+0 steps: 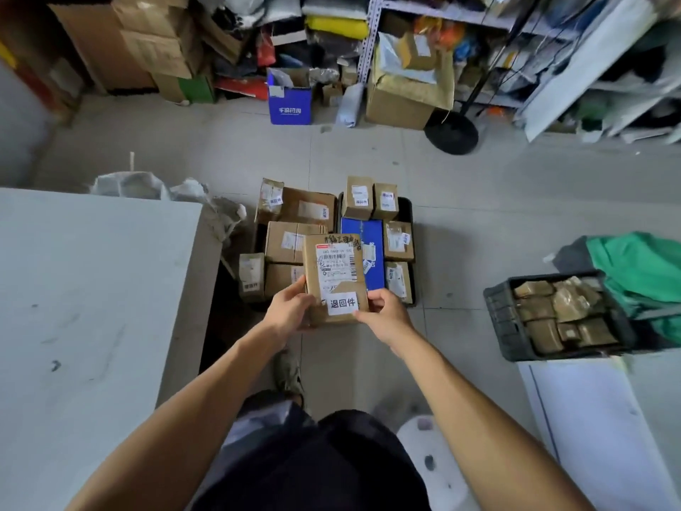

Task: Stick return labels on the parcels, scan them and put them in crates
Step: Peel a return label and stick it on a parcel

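Observation:
I hold a brown cardboard parcel (333,269) upright in front of me, above the floor. It carries a shipping label with a barcode and, lower down, a white return label (342,303) with black characters. My left hand (291,307) grips the parcel's lower left edge. My right hand (383,313) holds the lower right corner, with the thumb at the return label's edge. Below and beyond the parcel, two black crates (408,208) on the floor hold several labelled boxes and a blue box (363,230).
A white table (88,307) is at my left. A black crate (508,326) of brown packets sits on a white surface at my right, with green fabric (637,267) behind it. Shelves, cartons and a blue box (290,105) line the far wall. A black round stand base (451,132) is on the floor.

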`<state>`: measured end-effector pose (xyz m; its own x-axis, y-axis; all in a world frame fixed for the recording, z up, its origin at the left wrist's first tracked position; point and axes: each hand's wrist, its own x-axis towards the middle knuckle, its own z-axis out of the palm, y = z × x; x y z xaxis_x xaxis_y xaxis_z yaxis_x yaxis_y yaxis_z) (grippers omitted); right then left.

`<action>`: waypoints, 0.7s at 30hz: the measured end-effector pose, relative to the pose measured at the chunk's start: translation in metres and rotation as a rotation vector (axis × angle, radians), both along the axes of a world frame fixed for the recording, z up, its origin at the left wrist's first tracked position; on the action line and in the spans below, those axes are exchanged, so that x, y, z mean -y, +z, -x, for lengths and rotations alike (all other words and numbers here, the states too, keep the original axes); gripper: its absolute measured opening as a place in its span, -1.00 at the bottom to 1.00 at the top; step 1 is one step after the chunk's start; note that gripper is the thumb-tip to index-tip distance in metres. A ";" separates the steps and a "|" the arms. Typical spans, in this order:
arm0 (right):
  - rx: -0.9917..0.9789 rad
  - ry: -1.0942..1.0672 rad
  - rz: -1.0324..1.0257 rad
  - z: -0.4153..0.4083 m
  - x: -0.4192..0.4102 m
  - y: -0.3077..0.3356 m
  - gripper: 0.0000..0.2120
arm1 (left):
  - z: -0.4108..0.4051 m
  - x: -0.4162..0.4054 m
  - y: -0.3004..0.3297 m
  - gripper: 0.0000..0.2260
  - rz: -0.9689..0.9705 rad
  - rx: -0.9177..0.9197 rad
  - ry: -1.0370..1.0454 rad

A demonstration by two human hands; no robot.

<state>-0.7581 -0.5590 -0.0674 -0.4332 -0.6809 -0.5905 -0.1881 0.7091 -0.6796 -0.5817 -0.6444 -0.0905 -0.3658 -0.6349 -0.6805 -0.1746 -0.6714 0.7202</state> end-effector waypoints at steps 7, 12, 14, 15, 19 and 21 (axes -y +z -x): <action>0.053 -0.098 -0.029 0.044 0.073 -0.021 -0.60 | 0.040 0.084 -0.022 -0.50 -0.097 0.017 -0.073; 0.214 -0.131 -0.062 0.086 0.150 -0.068 -0.63 | 0.083 0.152 -0.053 -0.49 -0.171 0.067 0.004; 0.260 -0.119 -0.079 0.104 0.186 -0.104 -0.65 | 0.101 0.187 -0.078 -0.49 -0.189 0.097 0.048; 0.283 -0.111 -0.086 0.112 0.206 -0.123 -0.64 | 0.109 0.205 -0.093 -0.48 -0.197 0.113 0.076; 0.280 -0.084 -0.081 0.143 0.284 -0.215 -0.63 | 0.144 0.279 -0.173 -0.45 -0.210 0.191 0.124; 0.252 -0.081 -0.055 0.158 0.319 -0.264 -0.64 | 0.160 0.316 -0.221 -0.45 -0.216 0.188 0.127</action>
<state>-0.9160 -0.8780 -0.3314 -0.3194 -0.6138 -0.7219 0.0410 0.7522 -0.6577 -0.7418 -0.9599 -0.3114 -0.1479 -0.5009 -0.8528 -0.1965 -0.8302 0.5217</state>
